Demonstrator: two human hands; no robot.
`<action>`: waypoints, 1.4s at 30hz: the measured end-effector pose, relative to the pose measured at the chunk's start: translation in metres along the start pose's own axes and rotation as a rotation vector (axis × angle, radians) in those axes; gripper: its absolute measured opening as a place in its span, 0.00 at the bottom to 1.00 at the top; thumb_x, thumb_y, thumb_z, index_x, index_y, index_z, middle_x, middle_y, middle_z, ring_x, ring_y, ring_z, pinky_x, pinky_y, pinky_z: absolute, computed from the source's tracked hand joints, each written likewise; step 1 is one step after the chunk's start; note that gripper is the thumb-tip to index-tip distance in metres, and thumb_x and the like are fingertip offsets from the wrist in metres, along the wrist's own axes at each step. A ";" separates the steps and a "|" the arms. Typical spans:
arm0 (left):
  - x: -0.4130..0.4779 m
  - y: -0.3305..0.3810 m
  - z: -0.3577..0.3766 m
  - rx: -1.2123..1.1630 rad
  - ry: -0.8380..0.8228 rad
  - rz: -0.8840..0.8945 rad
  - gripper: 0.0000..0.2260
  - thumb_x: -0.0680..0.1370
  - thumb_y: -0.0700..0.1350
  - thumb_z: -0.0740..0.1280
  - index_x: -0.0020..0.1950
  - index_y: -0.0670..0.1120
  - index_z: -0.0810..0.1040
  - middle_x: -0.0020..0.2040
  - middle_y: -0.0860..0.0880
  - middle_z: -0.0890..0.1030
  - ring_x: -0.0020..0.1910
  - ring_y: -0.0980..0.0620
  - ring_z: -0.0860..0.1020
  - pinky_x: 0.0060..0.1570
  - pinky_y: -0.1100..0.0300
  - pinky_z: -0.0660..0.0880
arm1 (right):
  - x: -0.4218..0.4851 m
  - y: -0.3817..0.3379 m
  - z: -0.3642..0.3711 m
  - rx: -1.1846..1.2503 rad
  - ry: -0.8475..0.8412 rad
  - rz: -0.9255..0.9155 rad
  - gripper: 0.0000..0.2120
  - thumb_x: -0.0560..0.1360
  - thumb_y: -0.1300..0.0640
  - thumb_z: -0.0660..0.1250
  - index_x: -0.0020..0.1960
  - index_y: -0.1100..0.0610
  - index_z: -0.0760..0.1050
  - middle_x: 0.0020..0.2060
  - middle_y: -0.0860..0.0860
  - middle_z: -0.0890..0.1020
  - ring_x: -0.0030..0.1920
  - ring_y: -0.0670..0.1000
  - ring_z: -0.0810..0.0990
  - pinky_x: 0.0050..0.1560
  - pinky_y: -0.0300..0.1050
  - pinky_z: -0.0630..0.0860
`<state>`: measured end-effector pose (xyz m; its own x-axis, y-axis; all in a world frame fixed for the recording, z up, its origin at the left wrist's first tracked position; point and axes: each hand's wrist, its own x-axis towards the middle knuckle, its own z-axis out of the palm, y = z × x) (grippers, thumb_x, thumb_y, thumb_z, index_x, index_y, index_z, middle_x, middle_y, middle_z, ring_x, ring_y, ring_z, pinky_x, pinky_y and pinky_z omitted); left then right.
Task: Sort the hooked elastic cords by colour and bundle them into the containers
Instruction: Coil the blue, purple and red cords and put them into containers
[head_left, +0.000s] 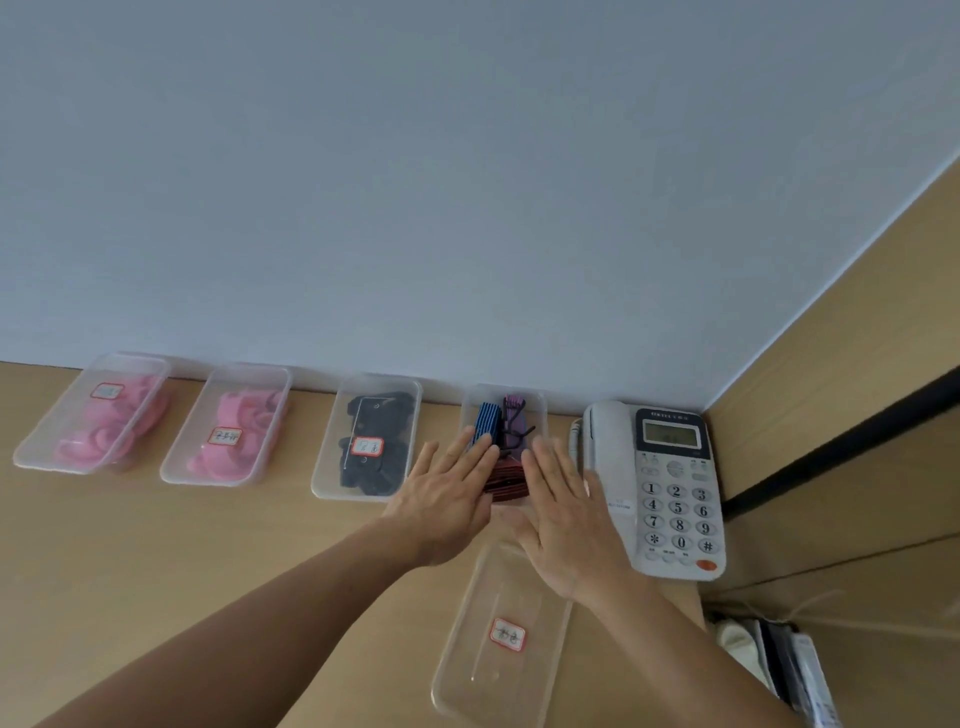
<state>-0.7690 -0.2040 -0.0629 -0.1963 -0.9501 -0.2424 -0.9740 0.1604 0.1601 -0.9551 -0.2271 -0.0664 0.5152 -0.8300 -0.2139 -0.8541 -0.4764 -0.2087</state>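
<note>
Flanking the clear container (540, 402) at the wall with left hand (447, 493) and right hand (561, 499), both flat, fingers straight, holding nothing, risks tipping the blue bundle (487, 423), purple bundle (514, 413) and red bundle (506, 483) mixed inside, or bumping the telephone (670, 483) just beside it.

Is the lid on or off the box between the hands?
Off: cord bundles stick up out of the box, and what looks like its labelled clear lid lies on the desk in front.

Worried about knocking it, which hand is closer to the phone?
Right. The right hand sits just beside the phone; the left hand is farther off, across the cord bundles.
</note>
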 end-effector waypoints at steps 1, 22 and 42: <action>-0.004 0.000 0.000 -0.015 0.009 0.001 0.35 0.75 0.60 0.32 0.80 0.49 0.43 0.81 0.53 0.42 0.76 0.55 0.33 0.77 0.48 0.40 | -0.007 -0.003 0.001 0.022 0.023 0.014 0.42 0.71 0.30 0.26 0.78 0.54 0.35 0.75 0.46 0.31 0.75 0.48 0.28 0.77 0.56 0.40; -0.104 -0.002 0.057 -0.175 -0.184 0.076 0.25 0.83 0.52 0.53 0.79 0.48 0.54 0.80 0.51 0.53 0.79 0.52 0.45 0.77 0.50 0.51 | -0.103 -0.086 0.072 0.133 0.121 0.741 0.33 0.68 0.33 0.66 0.58 0.58 0.68 0.54 0.55 0.74 0.55 0.56 0.73 0.46 0.50 0.75; -0.116 -0.014 0.049 -0.267 -0.138 -0.009 0.25 0.81 0.50 0.58 0.78 0.47 0.59 0.78 0.50 0.60 0.78 0.50 0.54 0.74 0.50 0.60 | -0.095 -0.095 0.065 0.530 0.131 0.937 0.37 0.62 0.44 0.78 0.61 0.58 0.64 0.53 0.50 0.73 0.51 0.54 0.77 0.42 0.46 0.70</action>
<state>-0.7379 -0.0835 -0.0836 -0.2195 -0.9030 -0.3693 -0.9150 0.0592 0.3991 -0.9185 -0.0844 -0.0888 -0.3648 -0.8381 -0.4057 -0.7486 0.5231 -0.4075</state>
